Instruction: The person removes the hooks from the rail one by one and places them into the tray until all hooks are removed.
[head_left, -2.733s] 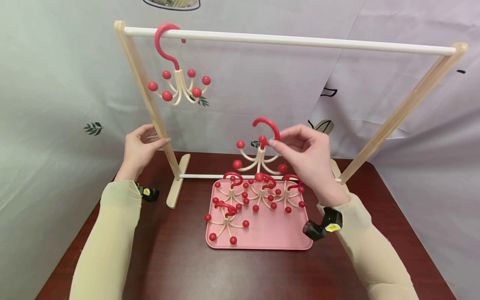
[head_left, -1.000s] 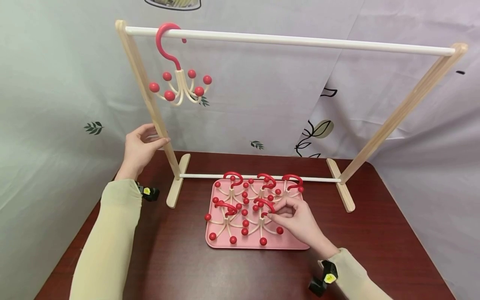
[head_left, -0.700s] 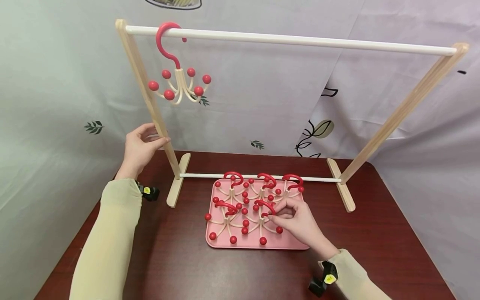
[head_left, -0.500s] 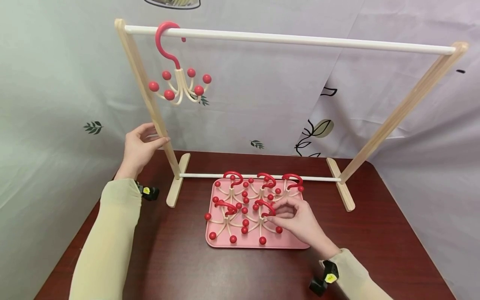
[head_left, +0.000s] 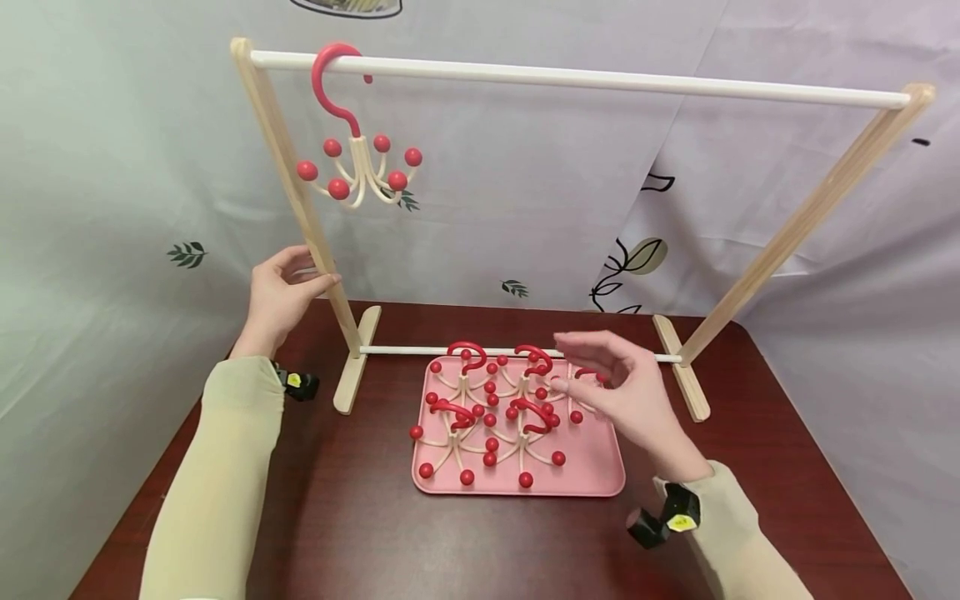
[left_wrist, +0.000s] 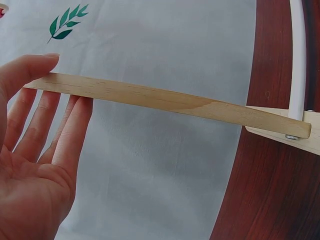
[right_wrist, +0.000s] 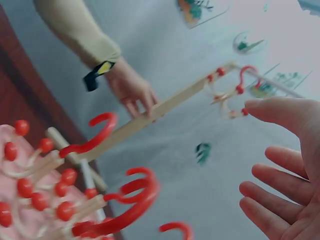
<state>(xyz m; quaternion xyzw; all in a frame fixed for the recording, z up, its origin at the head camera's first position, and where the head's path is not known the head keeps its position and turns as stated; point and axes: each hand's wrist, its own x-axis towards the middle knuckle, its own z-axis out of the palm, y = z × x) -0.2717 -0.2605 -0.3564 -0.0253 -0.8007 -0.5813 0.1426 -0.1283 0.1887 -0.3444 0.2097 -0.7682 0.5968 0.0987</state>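
My left hand (head_left: 277,296) pinches the left wooden post (left_wrist: 150,97) of a rack between thumb and fingers. In the head view my right hand (head_left: 630,383) is over the back right of a pink tray (head_left: 585,479), fingers apart and holding nothing. It partly covers the rear right hanger (head_left: 576,417). Several cream hangers with curved arms, red ball tips and red hooks stand on the tray. The front middle hanger (head_left: 523,440) stands just left of this hand. Another hanger (head_left: 360,158) hangs by its hook from the rack's white top bar (head_left: 600,78), near the left end.
The rack's wooden feet stand on the dark red table (head_left: 360,542), joined by a white lower rod (head_left: 412,351) behind the tray. The right post (head_left: 810,217) slants up at the right. A pale printed cloth (head_left: 480,233) hangs behind.
My right hand lowered a hanger from mid-air onto the tray's front middle, then let go of it and moved back and to the right. The left hand stayed on the post.
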